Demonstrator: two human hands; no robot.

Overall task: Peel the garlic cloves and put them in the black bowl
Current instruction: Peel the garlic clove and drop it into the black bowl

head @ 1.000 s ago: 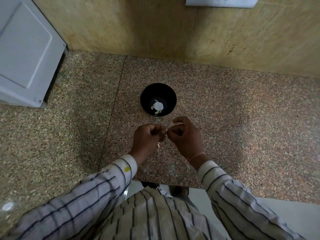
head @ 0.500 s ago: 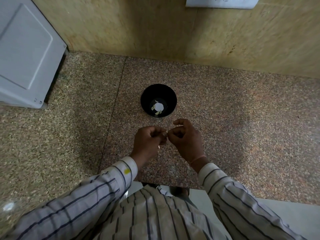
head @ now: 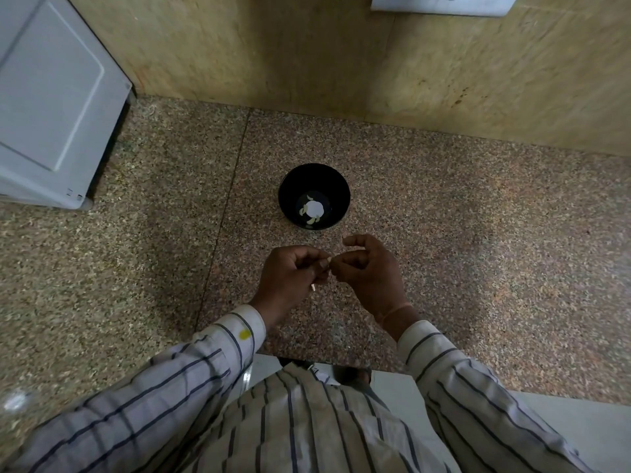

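My left fingers [head: 309, 258] and right fingers [head: 345, 266] pinch a garlic clove [head: 328, 259] near the black bowl [head: 314, 167]; a slip could drop it outside.

The bowl [head: 296, 190] sits on the counter [head: 478, 268], with garlic cloves [head: 311, 219] in it. Just nearer, the left hand [head: 290, 278] and right hand [head: 370, 273] meet, pinching a small clove [head: 328, 260] between them. A big box [head: 51, 97] stands far left, by the wall [head: 273, 52]

Left hand [head: 290, 276] and right hand [head: 370, 273] pinching a garlic clove [head: 328, 260], black bowl [head: 324, 179] just beyond, granite counter [head: 461, 240]
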